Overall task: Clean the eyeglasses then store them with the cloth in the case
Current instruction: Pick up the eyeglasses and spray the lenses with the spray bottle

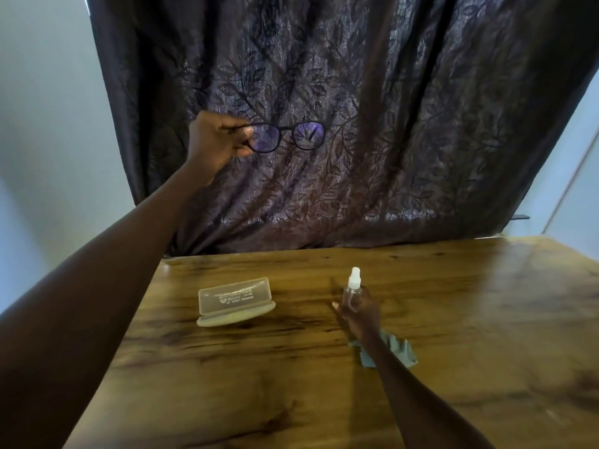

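My left hand (216,140) holds black-framed eyeglasses (287,136) by their left side, raised high in front of the curtain, lenses facing me. On the table, my right hand (359,311) wraps around a small clear spray bottle (352,286) with a white cap, standing upright. A grey-blue cleaning cloth (400,350) lies crumpled on the table, partly hidden under my right forearm. The translucent eyeglass case (234,301) sits open on the table at centre left, lid tilted up, with nothing visible inside.
The wooden table (470,335) stretches to the right and toward me. A dark leaf-patterned curtain (389,124) hangs behind its far edge, with pale walls on both sides.
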